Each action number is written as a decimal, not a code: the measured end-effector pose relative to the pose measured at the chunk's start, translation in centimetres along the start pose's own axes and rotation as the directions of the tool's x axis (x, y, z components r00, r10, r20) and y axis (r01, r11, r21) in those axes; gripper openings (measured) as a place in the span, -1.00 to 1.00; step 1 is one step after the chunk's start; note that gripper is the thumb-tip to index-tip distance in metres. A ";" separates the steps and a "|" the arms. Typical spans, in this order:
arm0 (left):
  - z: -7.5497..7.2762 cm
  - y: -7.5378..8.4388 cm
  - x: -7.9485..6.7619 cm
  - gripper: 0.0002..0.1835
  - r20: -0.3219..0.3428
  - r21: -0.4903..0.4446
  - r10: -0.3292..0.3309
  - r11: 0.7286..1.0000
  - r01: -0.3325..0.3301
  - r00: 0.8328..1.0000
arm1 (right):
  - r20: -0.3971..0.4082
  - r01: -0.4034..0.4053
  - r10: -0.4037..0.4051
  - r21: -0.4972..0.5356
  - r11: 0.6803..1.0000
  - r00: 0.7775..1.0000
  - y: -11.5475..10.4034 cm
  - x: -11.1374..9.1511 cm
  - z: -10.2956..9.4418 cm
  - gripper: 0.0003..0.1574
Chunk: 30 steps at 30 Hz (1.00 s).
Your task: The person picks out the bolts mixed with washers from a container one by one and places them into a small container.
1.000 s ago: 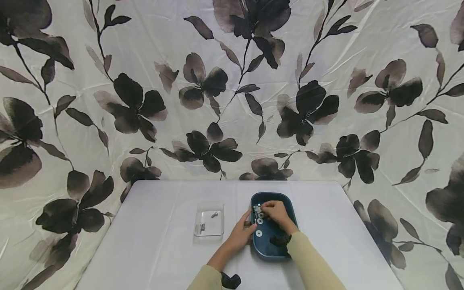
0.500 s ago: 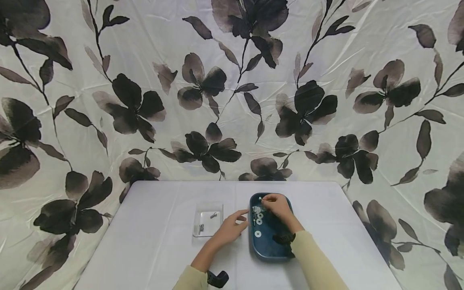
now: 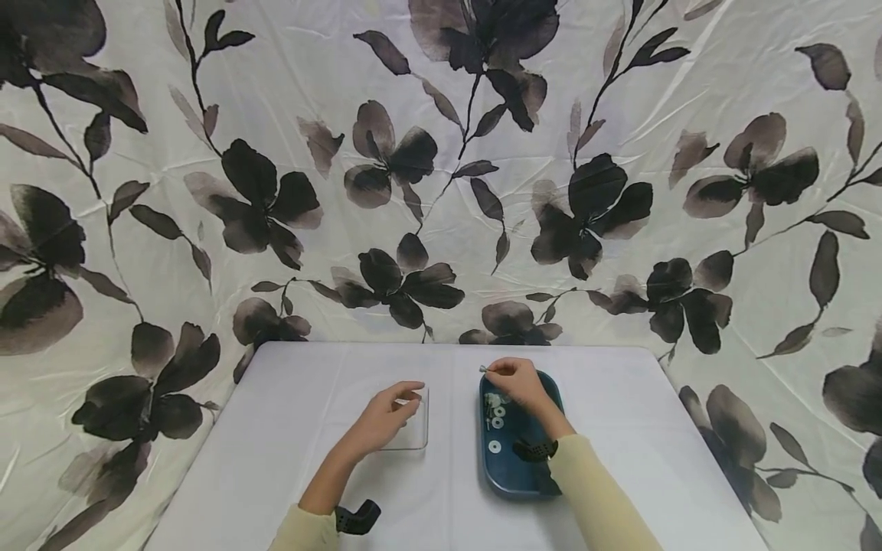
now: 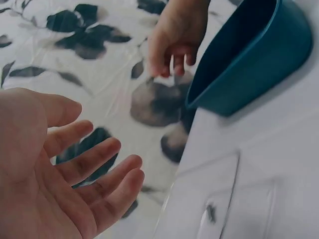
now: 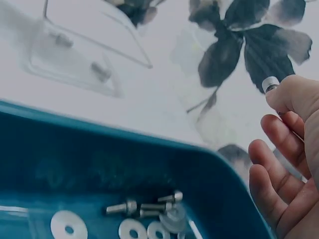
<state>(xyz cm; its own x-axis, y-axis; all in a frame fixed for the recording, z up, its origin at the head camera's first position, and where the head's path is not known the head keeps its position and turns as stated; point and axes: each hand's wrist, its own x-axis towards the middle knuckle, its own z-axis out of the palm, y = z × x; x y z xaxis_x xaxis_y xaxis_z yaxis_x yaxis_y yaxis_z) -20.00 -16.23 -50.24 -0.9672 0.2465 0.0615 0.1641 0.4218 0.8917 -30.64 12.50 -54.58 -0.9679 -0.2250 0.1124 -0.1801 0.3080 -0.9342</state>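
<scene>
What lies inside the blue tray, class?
The blue tray holds pale washers and metal bolts along its left side. In the head view, the right hand and forearm hide part; anything beneath cannot be seen.

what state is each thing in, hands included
Left hand, empty, fingers slightly bent and apart
Right hand, pinching a small bolt
Small bolt, gripped, head showing past the thumb
Blue tray, upright, uncovered, holding washers and loose bolts
Washers, lying on the tray floor
Loose bolts, clustered near the washers
Clear box, uncovered, holding two metal pieces
Metal pieces, lying apart from each other, blurred
</scene>
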 end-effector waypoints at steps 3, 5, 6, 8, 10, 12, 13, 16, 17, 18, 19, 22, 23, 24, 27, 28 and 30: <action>-1.5 -0.6 -0.4 -0.63 -0.052 0.027 -0.020 0.999 0.021 0.998 | 0.020 0.015 -0.016 0.021 1.000 1.000 -0.7 0.2 0.3 -0.94; -2.3 -1.2 -0.7 -0.63 -0.085 0.024 -0.044 0.999 0.046 0.995 | 0.036 0.028 -0.029 0.028 0.999 0.999 -1.0 0.4 0.7 -0.92; -2.7 -1.5 -0.8 -0.63 -0.100 0.018 -0.056 0.998 0.058 0.993 | 0.043 0.032 -0.034 0.030 0.999 0.999 -1.2 0.4 0.9 -0.92; -3.4 -2.0 -1.0 -0.62 -0.122 0.003 -0.086 0.996 0.087 0.989 | 0.054 0.035 -0.037 0.027 0.999 0.998 -1.5 0.6 1.3 -0.91; -3.9 -2.6 -1.2 -0.62 -0.142 -0.004 -0.103 0.995 0.103 0.985 | 0.060 0.041 -0.043 0.023 0.999 0.997 -1.8 0.6 1.7 -0.91; -4.3 -3.0 -1.3 -0.61 -0.155 0.005 -0.111 0.994 0.113 0.982 | 0.061 0.041 -0.042 0.023 0.999 0.997 -2.1 0.7 2.1 -0.90; -4.4 -3.2 -1.4 -0.61 -0.161 0.013 -0.115 0.993 0.118 0.980 | 0.061 0.041 -0.042 0.021 0.999 0.997 -2.2 0.7 2.2 -0.90; -4.8 -3.8 -1.7 -0.62 -0.182 0.042 -0.126 0.990 0.135 0.975 | 0.073 0.041 -0.042 0.024 0.999 0.996 -2.3 0.8 2.8 -0.89; -4.9 -4.1 -1.7 -0.61 -0.188 0.049 -0.135 0.988 0.146 0.973 | 0.080 0.047 -0.049 0.024 0.999 0.996 -2.3 0.8 3.0 -0.89; -5.0 -4.3 -1.8 -0.61 -0.196 0.057 -0.142 0.986 0.156 0.970 | 0.088 0.050 -0.052 0.023 0.998 0.995 -2.4 0.8 3.2 -0.88; -5.0 -4.6 -1.9 -0.61 -0.205 0.068 -0.149 0.984 0.166 0.967 | 0.094 0.047 -0.049 0.024 0.999 0.994 -2.4 0.9 3.4 -0.89; -5.1 -5.5 -2.0 -0.58 -0.214 0.081 -0.174 0.978 0.194 0.961 | 0.110 0.042 -0.046 0.032 0.999 0.993 -2.6 1.0 4.0 -0.90; -5.0 -5.8 -2.0 -0.57 -0.211 0.082 -0.183 0.976 0.204 0.960 | 0.112 0.045 -0.049 0.032 0.998 0.993 -2.6 1.0 4.1 -0.90; -5.0 -6.1 -2.0 -0.57 -0.209 0.083 -0.190 0.974 0.211 0.959 | 0.114 0.038 -0.041 0.030 0.999 0.993 -2.6 1.1 4.3 -0.91; -4.7 -6.9 -1.9 -0.54 -0.193 0.047 -0.225 0.970 0.238 0.955 | 0.125 0.045 -0.047 0.020 0.999 0.991 -2.6 1.2 4.8 -0.90; -4.6 -7.2 -1.9 -0.53 -0.190 0.031 -0.239 0.968 0.249 0.952 | 0.130 0.046 -0.048 0.019 0.999 0.990 -2.6 1.3 4.9 -0.90; -4.3 -7.7 -1.9 -0.51 -0.185 0.007 -0.258 0.965 0.264 0.948 | 0.138 0.045 -0.048 0.021 0.999 0.989 -2.5 1.3 5.2 -0.89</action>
<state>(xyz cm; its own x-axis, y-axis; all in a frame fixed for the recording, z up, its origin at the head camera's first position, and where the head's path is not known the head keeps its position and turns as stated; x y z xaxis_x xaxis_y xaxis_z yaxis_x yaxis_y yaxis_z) -20.21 -23.66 -55.28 -0.9954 -0.0361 -0.0889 -0.0953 0.4777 0.8733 -30.54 6.63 -53.87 -0.9247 -0.3648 0.1088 -0.2198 0.2782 -0.9350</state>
